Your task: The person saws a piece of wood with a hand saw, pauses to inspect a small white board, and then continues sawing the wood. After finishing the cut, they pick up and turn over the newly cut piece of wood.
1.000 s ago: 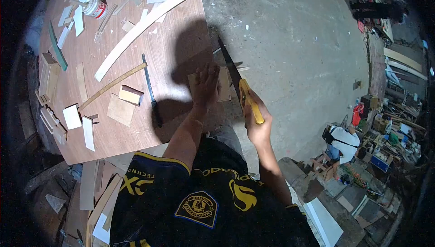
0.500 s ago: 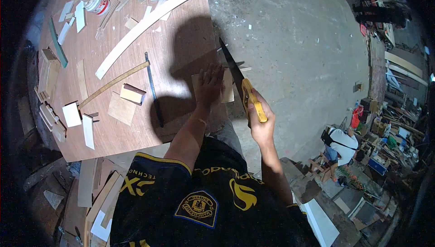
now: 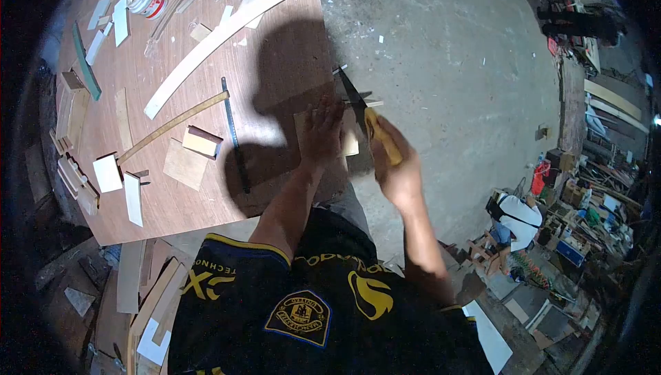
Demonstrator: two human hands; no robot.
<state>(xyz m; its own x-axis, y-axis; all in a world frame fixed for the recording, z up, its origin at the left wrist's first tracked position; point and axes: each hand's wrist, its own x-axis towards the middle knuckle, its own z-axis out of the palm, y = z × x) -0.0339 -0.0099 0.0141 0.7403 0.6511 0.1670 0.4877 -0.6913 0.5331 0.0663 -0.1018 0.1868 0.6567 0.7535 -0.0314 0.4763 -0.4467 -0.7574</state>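
Observation:
My left hand (image 3: 322,130) lies flat with its fingers apart on a thin wooden piece (image 3: 350,143) at the right edge of the brown table (image 3: 261,127). A hand saw (image 3: 356,96) with a yellow handle is gripped in my right hand (image 3: 398,165), just beyond that edge. Its dark blade points up and left, close beside my left fingers. The contact between blade and wood is in shadow and hard to make out. A narrow strip of wood (image 3: 374,103) sticks out past the blade.
On the table are a long curved white strip (image 3: 227,29), a dark ruler (image 3: 235,137), a curved brown strip (image 3: 172,126), a small wooden block (image 3: 200,142), a white jar (image 3: 148,3) and scattered offcuts. A person in white (image 3: 518,222) is at the lower right near piled scraps.
My right hand and the saw have shifted slightly down and right, with the hand blurred. My left hand stays pressed on the wood, nearly unmoved.

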